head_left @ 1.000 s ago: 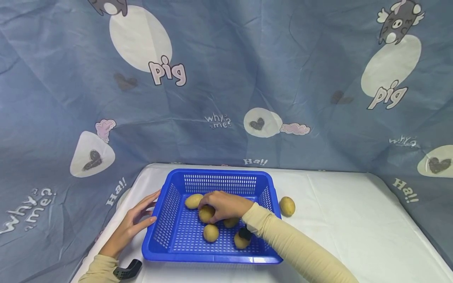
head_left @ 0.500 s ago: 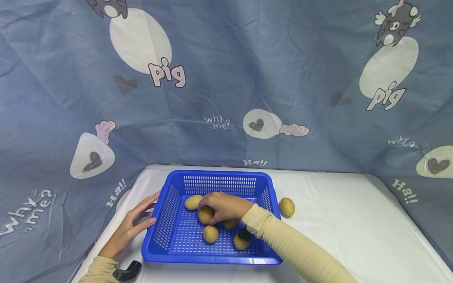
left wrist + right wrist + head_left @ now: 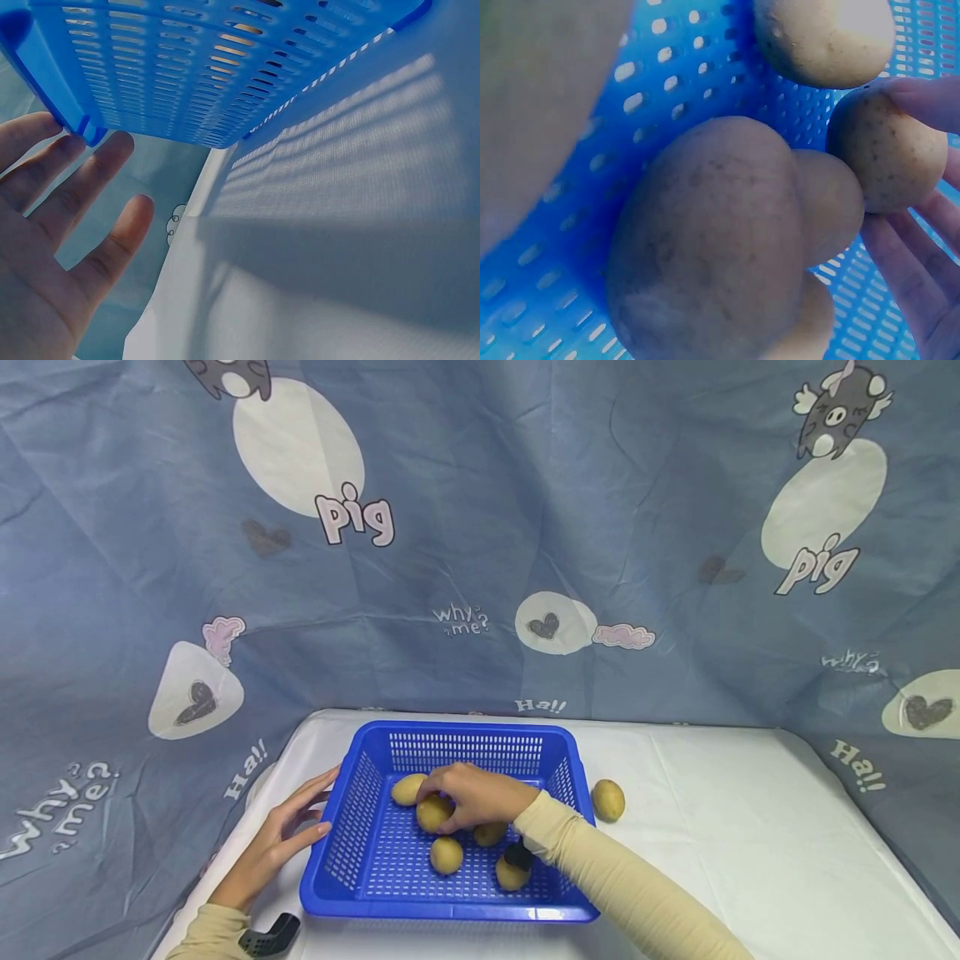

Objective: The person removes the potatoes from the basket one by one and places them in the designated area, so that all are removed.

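A blue plastic basket [image 3: 450,910] with slotted walls stands on the white table, several potatoes lying inside. My right hand [image 3: 480,795] reaches in and grips one potato [image 3: 432,814], thumb and fingers on its sides. Close by are a paler potato [image 3: 408,789] touching or near the held one, a potato [image 3: 446,856] nearer me, and another potato [image 3: 489,834] partly under the hand. In the right wrist view the held potato [image 3: 885,150] sits between thumb and fingers. At the basket's left rim, my left hand [image 3: 277,839] touches the edge with extended fingers.
One potato [image 3: 608,800] lies on the white table [image 3: 720,827] just outside the basket's right wall. Below my right wrist is a potato [image 3: 512,875], partly covered by a black wrist device [image 3: 518,856]. A blue printed cloth [image 3: 465,552] hangs behind the table.
The potato in my right hand has shifted slightly to the left, close to the paler potato. My left hand and the basket hold their places.
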Demonstrator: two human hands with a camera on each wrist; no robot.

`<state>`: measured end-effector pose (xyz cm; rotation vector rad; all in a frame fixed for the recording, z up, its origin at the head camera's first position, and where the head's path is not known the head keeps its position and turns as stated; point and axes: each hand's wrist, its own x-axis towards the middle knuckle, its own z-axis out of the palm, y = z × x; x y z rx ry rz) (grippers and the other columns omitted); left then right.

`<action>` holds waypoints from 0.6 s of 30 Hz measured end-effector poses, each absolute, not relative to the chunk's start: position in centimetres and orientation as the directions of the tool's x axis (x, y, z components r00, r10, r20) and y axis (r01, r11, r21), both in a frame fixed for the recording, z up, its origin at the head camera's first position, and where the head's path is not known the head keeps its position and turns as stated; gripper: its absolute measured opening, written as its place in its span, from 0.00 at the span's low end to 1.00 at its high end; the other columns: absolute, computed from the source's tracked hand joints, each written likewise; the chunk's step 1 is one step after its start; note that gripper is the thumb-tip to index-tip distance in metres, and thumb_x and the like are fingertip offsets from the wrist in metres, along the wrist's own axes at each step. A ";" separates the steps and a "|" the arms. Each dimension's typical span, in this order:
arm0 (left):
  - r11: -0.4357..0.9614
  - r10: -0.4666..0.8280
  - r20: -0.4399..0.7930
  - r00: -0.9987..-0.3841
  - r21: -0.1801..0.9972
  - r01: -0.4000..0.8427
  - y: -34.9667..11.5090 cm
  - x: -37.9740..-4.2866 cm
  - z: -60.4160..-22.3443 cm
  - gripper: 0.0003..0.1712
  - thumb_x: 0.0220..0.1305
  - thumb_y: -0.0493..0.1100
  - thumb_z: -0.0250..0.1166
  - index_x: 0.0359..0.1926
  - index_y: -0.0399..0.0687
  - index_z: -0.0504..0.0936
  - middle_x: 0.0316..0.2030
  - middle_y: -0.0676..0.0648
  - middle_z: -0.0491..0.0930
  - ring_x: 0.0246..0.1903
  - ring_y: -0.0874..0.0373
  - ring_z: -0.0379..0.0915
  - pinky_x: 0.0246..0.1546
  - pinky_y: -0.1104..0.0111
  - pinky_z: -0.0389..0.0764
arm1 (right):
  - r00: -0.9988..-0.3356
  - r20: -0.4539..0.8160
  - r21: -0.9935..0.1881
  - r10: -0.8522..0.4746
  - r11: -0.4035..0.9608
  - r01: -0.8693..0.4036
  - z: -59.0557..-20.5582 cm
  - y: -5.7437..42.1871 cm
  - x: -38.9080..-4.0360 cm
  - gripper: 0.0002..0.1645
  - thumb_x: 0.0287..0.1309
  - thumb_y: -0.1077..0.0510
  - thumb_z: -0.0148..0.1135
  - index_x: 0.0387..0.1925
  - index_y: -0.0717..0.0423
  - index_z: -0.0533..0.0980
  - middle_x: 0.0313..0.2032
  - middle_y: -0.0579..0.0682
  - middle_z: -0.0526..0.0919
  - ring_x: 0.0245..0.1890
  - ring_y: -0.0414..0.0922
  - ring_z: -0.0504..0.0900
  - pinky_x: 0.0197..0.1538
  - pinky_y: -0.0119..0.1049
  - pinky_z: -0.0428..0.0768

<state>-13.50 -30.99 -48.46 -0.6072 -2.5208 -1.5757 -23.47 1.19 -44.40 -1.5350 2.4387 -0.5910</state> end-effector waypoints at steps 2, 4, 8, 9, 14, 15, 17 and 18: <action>0.384 0.274 0.295 -0.915 0.839 0.385 -31.0 -13.5 -48.5 0.38 0.71 0.34 0.59 0.80 0.49 0.61 0.76 0.45 0.65 0.65 0.74 0.68 0.60 0.79 0.72 | -0.443 0.048 -0.437 -0.895 0.380 -0.815 -44.4 1.2 -23.5 0.27 0.54 0.54 0.79 0.56 0.52 0.83 0.52 0.45 0.87 0.45 0.31 0.80 0.53 0.20 0.78; 0.385 0.273 0.296 -0.915 0.838 0.386 -31.0 -13.6 -48.5 0.38 0.71 0.34 0.59 0.80 0.49 0.61 0.76 0.45 0.65 0.65 0.74 0.68 0.60 0.79 0.72 | -0.449 0.049 -0.442 -0.892 0.384 -0.811 -44.3 1.3 -23.6 0.27 0.54 0.54 0.79 0.56 0.52 0.83 0.53 0.44 0.87 0.47 0.31 0.81 0.55 0.21 0.79; 0.380 0.277 0.303 -0.912 0.837 0.393 -31.0 -13.6 -48.5 0.38 0.71 0.33 0.59 0.79 0.48 0.61 0.76 0.47 0.65 0.65 0.74 0.68 0.59 0.79 0.72 | -0.468 0.047 -0.455 -0.882 0.398 -0.797 -44.0 1.4 -23.6 0.28 0.54 0.55 0.79 0.57 0.52 0.83 0.55 0.45 0.87 0.50 0.32 0.81 0.58 0.24 0.79; 0.379 0.278 0.304 -0.911 0.837 0.395 -31.0 -13.6 -48.5 0.38 0.70 0.33 0.59 0.79 0.48 0.61 0.76 0.47 0.65 0.65 0.74 0.68 0.59 0.79 0.72 | -0.471 0.048 -0.457 -0.881 0.400 -0.795 -43.9 1.5 -23.7 0.28 0.53 0.55 0.79 0.57 0.52 0.83 0.55 0.45 0.87 0.51 0.32 0.81 0.59 0.24 0.79; 0.379 0.278 0.305 -0.911 0.836 0.396 -31.0 -13.6 -48.6 0.38 0.70 0.33 0.59 0.79 0.48 0.61 0.76 0.48 0.65 0.65 0.74 0.68 0.59 0.79 0.72 | -0.474 0.066 -0.469 -0.878 0.392 -0.791 -43.3 1.7 -23.7 0.28 0.53 0.56 0.79 0.57 0.54 0.82 0.55 0.47 0.87 0.51 0.36 0.83 0.59 0.27 0.80; 0.379 0.278 0.306 -0.911 0.836 0.396 -31.0 -13.6 -48.6 0.38 0.70 0.33 0.59 0.79 0.48 0.61 0.76 0.49 0.65 0.65 0.74 0.68 0.59 0.79 0.72 | -0.473 0.072 -0.471 -0.878 0.389 -0.792 -43.2 1.7 -23.7 0.28 0.53 0.56 0.79 0.56 0.54 0.82 0.54 0.48 0.87 0.51 0.36 0.83 0.59 0.28 0.81; 0.379 0.277 0.306 -0.911 0.836 0.396 -31.0 -13.6 -48.6 0.38 0.70 0.33 0.59 0.79 0.48 0.61 0.76 0.49 0.65 0.65 0.74 0.68 0.59 0.79 0.72 | -0.477 0.079 -0.474 -0.876 0.387 -0.791 -43.0 1.9 -23.7 0.28 0.53 0.56 0.79 0.56 0.55 0.82 0.54 0.48 0.87 0.51 0.37 0.83 0.58 0.28 0.81; 0.378 0.277 0.307 -0.910 0.836 0.397 -31.0 -13.6 -48.6 0.38 0.70 0.33 0.59 0.79 0.48 0.61 0.76 0.50 0.65 0.64 0.74 0.68 0.59 0.79 0.72 | -0.479 0.081 -0.477 -0.874 0.388 -0.789 -42.9 1.9 -23.7 0.28 0.53 0.56 0.79 0.56 0.55 0.82 0.54 0.48 0.87 0.50 0.37 0.83 0.57 0.28 0.81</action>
